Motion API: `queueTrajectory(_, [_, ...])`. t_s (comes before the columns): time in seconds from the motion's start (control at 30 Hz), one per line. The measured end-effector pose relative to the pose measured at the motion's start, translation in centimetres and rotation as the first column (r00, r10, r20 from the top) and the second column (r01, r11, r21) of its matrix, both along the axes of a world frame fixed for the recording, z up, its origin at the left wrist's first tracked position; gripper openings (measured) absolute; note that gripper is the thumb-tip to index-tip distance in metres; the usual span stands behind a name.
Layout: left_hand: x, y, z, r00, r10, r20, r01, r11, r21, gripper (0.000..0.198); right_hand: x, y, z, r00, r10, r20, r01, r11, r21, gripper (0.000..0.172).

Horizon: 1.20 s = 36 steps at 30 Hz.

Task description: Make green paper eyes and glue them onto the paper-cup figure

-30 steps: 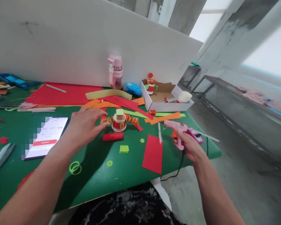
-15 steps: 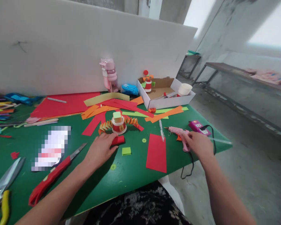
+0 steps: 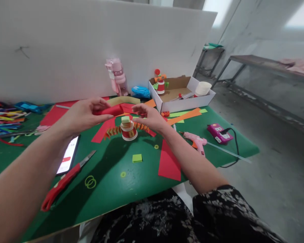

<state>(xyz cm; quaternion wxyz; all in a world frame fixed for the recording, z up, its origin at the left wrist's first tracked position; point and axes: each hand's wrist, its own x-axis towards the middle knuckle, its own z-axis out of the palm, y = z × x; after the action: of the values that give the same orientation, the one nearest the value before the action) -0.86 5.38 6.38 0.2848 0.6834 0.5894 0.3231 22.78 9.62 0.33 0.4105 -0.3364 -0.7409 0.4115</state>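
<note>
My left hand (image 3: 87, 113) holds a rolled tube of red paper (image 3: 112, 110) between thumb and fingers, raised above the table. My right hand (image 3: 150, 117) is just right of the tube, thumb and fingers apart and nothing visible in them. Below and between both hands stands a paper-cup figure (image 3: 129, 132) with a red band, pleated orange and yellow arms and a folded green block on top. The pink hot glue gun (image 3: 196, 140) lies on the table to the right, a glue stick jutting from its back.
Red paper (image 3: 169, 162), a green folded square (image 3: 137, 158), yellow-green rings (image 3: 90, 182), red-handled scissors (image 3: 68, 179) and a phone (image 3: 69, 153) lie on the green table (image 3: 111, 199). Behind are a white box (image 3: 184, 103) and a pink bottle (image 3: 119, 77). A purple power socket (image 3: 219, 133) sits right.
My left hand has lifted the red paper tube off the table, up and to the left. My right hand has let go of the glue gun and moved left beside the tube.
</note>
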Motion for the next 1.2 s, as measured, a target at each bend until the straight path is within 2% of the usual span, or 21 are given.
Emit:
queueTrajectory(0.1, [0.9,1.2,-0.4,0.998,-0.050,-0.033,0.051,0.998,0.033,0.040,-1.0,1.3,-1.3,0.999,0.046,0.000,-0.046,0.999,-0.025,0.047])
queueTrajectory(0.2, [1.6,1.7,-1.3,0.988,-0.149,0.041,0.146,0.988,0.052,0.038,-1.3,1.7,-2.1,0.995,0.088,-0.044,-0.092,0.992,-0.092,0.055])
queueTrajectory(0.27, [1.8,1.8,-1.6,0.980,-0.194,0.043,0.191,0.979,0.075,0.039,-1.2,1.6,-2.1,0.986,0.114,-0.119,-0.129,0.982,-0.135,0.057])
queueTrajectory(0.37, [1.7,1.9,-1.7,0.974,-0.218,-0.067,0.225,0.966,0.128,0.039,-0.6,1.4,-1.4,0.967,0.131,-0.217,-0.167,0.974,-0.156,0.055])
queueTrajectory(0.47, [1.6,2.1,-1.5,0.958,-0.203,-0.204,0.245,0.947,0.208,0.034,-0.2,0.9,-0.4,0.963,0.060,-0.263,-0.099,0.985,-0.138,0.045])
queueTrajectory(0.6, [2.0,2.4,-1.7,0.944,-0.180,-0.277,0.255,0.930,0.266,0.025,-0.5,0.3,-0.1,0.961,-0.094,-0.258,0.055,0.987,-0.153,0.033])
queueTrajectory(0.7, [2.2,2.3,-2.0,0.943,-0.192,-0.271,0.272,0.915,0.298,0.025,-1.2,0.0,-0.5,0.948,-0.153,-0.279,0.101,0.976,-0.194,0.030])
queueTrajectory(0.77, [2.0,1.9,-2.0,0.960,-0.202,-0.192,0.257,0.912,0.321,0.032,-1.5,-0.1,-0.7,0.925,-0.208,-0.318,0.131,0.960,-0.247,0.029])
queueTrajectory(0.87, [1.1,0.9,-2.2,0.997,-0.069,0.020,0.060,0.955,0.290,0.037,-1.6,-0.3,-0.6,0.874,-0.306,-0.378,0.143,0.905,-0.401,0.032])
queueTrajectory(0.97, [0.2,0.0,-2.9,0.985,0.093,0.145,-0.118,0.978,0.175,0.033,-1.2,-0.3,-0.5,0.840,-0.354,-0.412,0.057,0.811,-0.582,0.038])
queueTrajectory(1.1, [0.0,-0.4,-3.5,0.938,0.076,0.338,-0.126,0.984,0.128,0.038,-0.6,0.3,-0.2,0.803,-0.405,-0.437,-0.060,0.675,-0.735,0.035])
queueTrajectory(1.2, [0.4,-0.3,-2.9,0.926,0.073,0.371,-0.133,0.981,0.139,0.037,-0.3,0.7,0.2,0.780,-0.456,-0.429,-0.059,0.630,-0.775,0.030])
